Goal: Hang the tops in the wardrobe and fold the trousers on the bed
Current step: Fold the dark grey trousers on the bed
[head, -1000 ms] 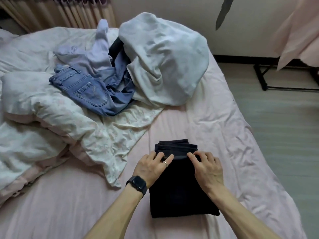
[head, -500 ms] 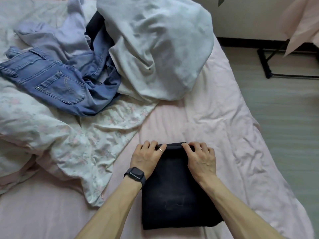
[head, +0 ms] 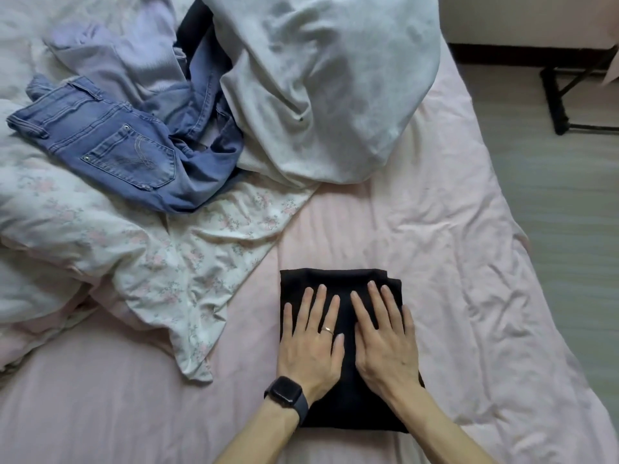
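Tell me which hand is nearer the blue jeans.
Left. The left hand presses the black trousers on the side toward the blue jeans; the right hand lies beside it, farther off.

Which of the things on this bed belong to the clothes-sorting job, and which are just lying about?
Job: folded black trousers, under the flat left hand and right hand; blue jeans; lilac top; grey garment, likely a top.
Lying about: flowered quilt; pink sheet; black stand on the floor.

- Bed [head: 435, 246] under a crumpled pale pink sheet, centre.
- White floral quilt [head: 83, 246], bunched, 9 o'clock.
- Grey-green striped floor [head: 562, 202], 3 o'clock.
- Black metal frame leg [head: 556, 102] standing on floor, 2 o'clock.
- Dark skirting board [head: 502, 53] below cream wall [head: 519, 18], 1 o'clock.
- Light dim, even.
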A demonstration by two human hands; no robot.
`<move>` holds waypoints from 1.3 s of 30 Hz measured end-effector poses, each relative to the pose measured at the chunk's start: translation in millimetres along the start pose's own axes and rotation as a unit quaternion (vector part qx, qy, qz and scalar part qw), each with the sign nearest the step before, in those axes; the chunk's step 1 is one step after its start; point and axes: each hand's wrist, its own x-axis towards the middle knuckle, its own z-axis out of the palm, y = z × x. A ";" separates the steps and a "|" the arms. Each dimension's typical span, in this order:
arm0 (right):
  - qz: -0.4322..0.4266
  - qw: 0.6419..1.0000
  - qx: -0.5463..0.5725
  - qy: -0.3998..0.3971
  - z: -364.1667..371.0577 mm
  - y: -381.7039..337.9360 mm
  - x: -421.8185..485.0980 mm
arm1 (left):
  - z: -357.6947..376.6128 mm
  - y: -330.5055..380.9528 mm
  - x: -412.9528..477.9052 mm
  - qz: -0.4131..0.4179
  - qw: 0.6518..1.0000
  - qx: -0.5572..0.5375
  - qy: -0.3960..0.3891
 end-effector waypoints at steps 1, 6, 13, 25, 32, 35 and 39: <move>-0.011 0.999 -0.009 -0.036 2.6 -1.0 -5.0 | 3.4 0.6 -3.1 -0.008 1.000 0.010 -0.025; 0.008 0.995 -0.029 -0.099 22.7 11.4 4.6 | 25.1 -31.8 14.4 -0.011 0.997 0.061 -0.055; 0.042 0.989 0.007 -0.143 37.6 18.2 5.2 | 42.7 -38.8 21.0 -0.017 0.994 0.069 -0.082; 0.189 0.977 0.014 -0.094 -17.4 -20.7 -100.4 | -24.9 -11.7 68.0 0.161 0.970 0.166 -0.081; 0.369 0.918 0.123 -0.070 -4.0 -60.7 -131.0 | -24.9 -15.9 120.6 0.185 0.949 0.166 -0.192; 0.358 0.922 0.142 -0.035 3.0 -60.1 -123.6 | -23.0 -12.5 117.6 0.172 0.950 0.178 -0.189; 0.331 0.927 0.178 -0.007 -1.4 -49.9 -108.5 | -31.4 -10.4 101.7 0.098 0.964 0.139 -0.204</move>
